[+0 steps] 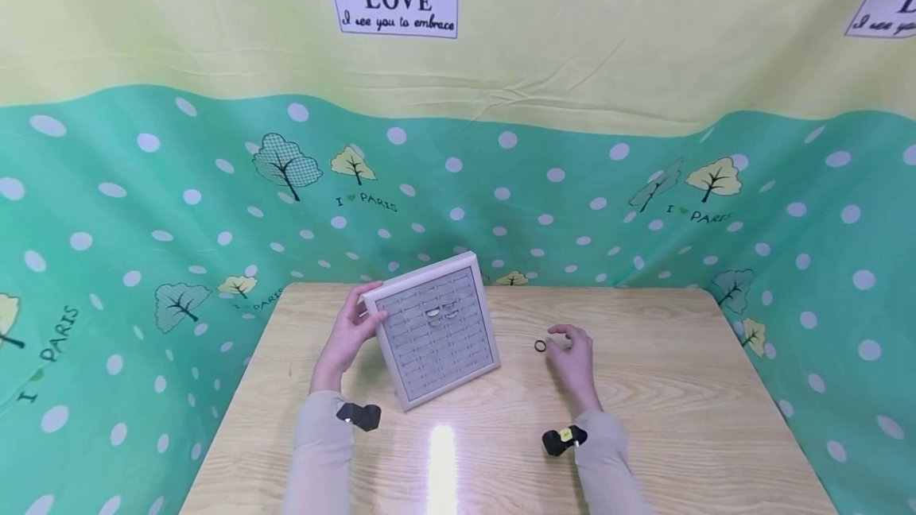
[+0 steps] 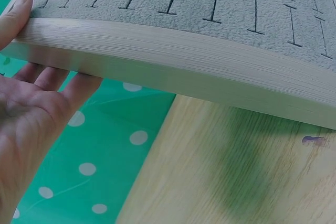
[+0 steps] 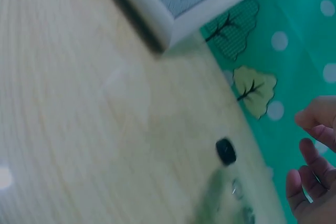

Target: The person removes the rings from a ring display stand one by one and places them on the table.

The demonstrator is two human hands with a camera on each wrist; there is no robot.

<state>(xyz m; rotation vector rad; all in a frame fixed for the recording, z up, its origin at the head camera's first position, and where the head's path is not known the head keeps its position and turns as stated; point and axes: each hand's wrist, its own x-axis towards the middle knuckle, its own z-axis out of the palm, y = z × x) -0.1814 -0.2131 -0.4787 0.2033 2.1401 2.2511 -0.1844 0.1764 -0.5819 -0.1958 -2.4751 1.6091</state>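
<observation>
A ring display tray (image 1: 436, 332) with a pale frame and grey slotted padding stands tilted on the wooden table. Several rings (image 1: 432, 312) sit in slots near its upper middle. My left hand (image 1: 348, 332) grips the tray's upper left side, thumb over the front and fingers (image 2: 79, 85) behind the frame. To the right of the tray a black ring (image 3: 226, 151) rests on the table. Beside it is my right hand (image 1: 575, 360), fingers loosely bent with nothing between them. Small shiny rings (image 3: 237, 189) lie close to the black one in the right wrist view.
The wooden table (image 1: 673, 388) reaches back to a green and yellow patterned curtain (image 1: 572, 205), which also hangs along both sides. A bright light reflection lies at the front. A small purple mark (image 2: 313, 140) shows on the wood.
</observation>
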